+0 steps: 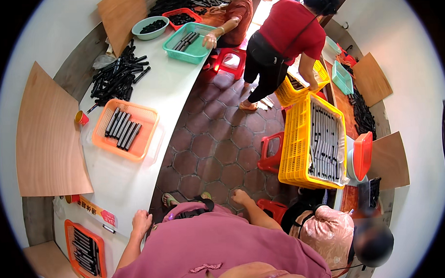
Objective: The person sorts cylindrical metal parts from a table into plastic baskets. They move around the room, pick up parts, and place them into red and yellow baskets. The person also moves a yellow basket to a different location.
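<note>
At the edge of the white table, my left hand (142, 222) hangs with its fingers curled in, and I see nothing in it. Closest to it on the table is a short silver and black pen-like tube (109, 228), beside a printed strip (96, 212). My right hand (242, 198) is loosely closed out to my right, above the tiled floor, with nothing visible in it. An orange basket (153, 136) farther up the table holds rows of silver and black tubes (122, 128). Another orange basket (102, 263) of dark tubes lies at the lower left.
Black tubes (115, 76) lie heaped on the table near a green basket (195, 51). Yellow crates (293, 161) with tubes stand at right, near red stools (272, 154). One person (290, 31) bends over a crate; others sit at far left and lower right (326, 236).
</note>
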Demonstrator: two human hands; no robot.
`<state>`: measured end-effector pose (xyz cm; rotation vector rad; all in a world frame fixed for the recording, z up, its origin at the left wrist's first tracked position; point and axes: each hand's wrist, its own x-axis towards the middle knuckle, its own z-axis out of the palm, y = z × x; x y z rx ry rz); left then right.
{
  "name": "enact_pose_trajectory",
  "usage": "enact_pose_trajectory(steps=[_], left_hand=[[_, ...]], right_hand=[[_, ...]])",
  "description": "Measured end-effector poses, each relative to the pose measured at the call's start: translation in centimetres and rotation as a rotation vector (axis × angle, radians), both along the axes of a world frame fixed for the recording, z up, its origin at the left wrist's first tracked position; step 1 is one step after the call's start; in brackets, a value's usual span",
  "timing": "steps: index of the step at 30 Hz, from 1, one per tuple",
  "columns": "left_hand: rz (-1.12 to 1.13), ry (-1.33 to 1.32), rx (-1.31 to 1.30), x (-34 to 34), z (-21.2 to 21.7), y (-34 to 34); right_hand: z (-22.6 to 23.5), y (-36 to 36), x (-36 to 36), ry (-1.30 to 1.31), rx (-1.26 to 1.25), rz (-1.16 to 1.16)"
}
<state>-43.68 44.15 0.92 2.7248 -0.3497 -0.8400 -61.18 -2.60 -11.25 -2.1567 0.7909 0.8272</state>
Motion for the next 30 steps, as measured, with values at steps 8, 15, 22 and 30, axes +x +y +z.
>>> enact_pose_trajectory(steps=[8,15,22,30], left_hand=[[0.064,0.153,0.07,-1.0,-0.7,1.3],[0.095,0.202,0.054,-2.1,-2.4,2.5],[0.169,0.207,-0.002,-4.2,-2.6,3.2],[0.208,0.215,0.007,-3.6,-3.3,5.9]], right_hand=[[-0.8,0.5,0.4,-0.013,-0.012,0.03],[0.2,0.9,2.4,0.005,-0.032,0.055],[1.4,0.6,3.0,0.06,-0.067,0.089],[1.9,2.6,3.6,0.081,-0.085,0.069]])
